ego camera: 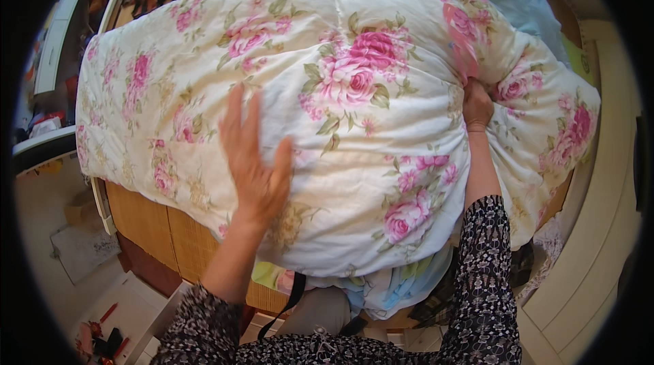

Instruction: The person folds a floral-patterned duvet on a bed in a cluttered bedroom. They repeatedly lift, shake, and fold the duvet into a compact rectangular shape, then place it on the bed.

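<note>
A bulky white quilt (286,124) printed with pink roses and green leaves lies spread across the bed before me. My left hand (258,165), slightly blurred, is over its near left part with fingers apart and nothing in the grasp. On the right, my right hand (478,104) is closed in a fist where the fabric gathers into deep folds. From that fist a pink strip (462,43), like a ribbon or band, runs up across the quilt. The fingers partly disappear into the folds, so how much cloth they hold cannot be told.
Light blue bedding (521,2) lies beyond the quilt, and more blue cloth (393,288) hangs below its near edge. A tan slatted mat (143,222) shows at the left. Cream furniture (592,211) stands close on the right. An open drawer (122,309) holds small red and black items.
</note>
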The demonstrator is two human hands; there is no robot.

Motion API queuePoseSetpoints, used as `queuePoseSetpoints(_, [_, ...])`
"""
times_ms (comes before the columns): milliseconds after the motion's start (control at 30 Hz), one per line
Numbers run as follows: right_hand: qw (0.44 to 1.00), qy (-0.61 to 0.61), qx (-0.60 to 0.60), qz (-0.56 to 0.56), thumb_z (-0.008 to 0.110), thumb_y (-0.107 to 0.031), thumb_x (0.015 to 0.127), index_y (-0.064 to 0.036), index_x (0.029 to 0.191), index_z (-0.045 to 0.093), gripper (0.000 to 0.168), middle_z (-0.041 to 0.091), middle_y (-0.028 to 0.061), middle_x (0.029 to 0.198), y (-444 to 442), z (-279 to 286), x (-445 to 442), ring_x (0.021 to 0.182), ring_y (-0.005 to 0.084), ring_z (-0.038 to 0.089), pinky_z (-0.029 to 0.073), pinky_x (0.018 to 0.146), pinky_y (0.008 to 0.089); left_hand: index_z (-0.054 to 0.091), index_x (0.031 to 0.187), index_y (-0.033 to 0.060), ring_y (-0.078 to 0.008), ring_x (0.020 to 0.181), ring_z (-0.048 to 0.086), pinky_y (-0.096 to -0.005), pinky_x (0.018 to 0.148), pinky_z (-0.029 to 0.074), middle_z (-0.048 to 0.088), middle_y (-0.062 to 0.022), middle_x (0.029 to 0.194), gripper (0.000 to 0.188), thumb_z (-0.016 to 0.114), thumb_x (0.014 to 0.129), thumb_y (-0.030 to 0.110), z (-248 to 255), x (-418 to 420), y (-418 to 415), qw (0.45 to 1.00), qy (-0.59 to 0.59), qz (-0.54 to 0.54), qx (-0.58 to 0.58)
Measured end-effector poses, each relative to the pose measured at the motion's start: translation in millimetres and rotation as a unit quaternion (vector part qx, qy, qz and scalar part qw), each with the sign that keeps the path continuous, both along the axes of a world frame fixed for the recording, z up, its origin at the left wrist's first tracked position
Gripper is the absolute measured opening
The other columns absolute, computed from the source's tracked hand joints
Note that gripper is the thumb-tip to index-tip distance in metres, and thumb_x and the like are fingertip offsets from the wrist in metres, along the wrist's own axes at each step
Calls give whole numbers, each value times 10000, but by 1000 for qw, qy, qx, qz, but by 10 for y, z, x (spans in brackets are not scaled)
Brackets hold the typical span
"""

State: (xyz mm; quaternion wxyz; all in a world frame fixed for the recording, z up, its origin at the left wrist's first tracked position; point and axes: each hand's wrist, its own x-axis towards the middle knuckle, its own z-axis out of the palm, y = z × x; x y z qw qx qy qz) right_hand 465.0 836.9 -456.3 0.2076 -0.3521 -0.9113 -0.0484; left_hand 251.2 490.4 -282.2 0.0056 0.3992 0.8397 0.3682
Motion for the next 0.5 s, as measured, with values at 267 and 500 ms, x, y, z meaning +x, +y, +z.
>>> queuePoseSetpoints(267, [957, 218, -189, -31, 495, -184, 901, -35, 737, 516, 222, 499, 163, 606, -1600, 1373, -149, 538, 339, 505, 394, 508, 402, 236, 1402, 29, -351, 1324, 235, -469, 1075, 147, 241, -183, 1446, 591, 392, 903, 304, -1331, 607, -1103, 943, 117, 276, -147])
queuePoseSetpoints(500, [965, 91, -194, 152, 595, -119, 733, -75, 689, 500, 114, 494, 114, 679, -3188, 555, 694, 637, 294, 526, 432, 582, 417, 227, 1399, 19, -331, 1331, 211, -456, 1075, 145, 232, -176, 1448, 594, 397, 902, 296, -1464, 602, -1024, 951, 129, 244, -141])
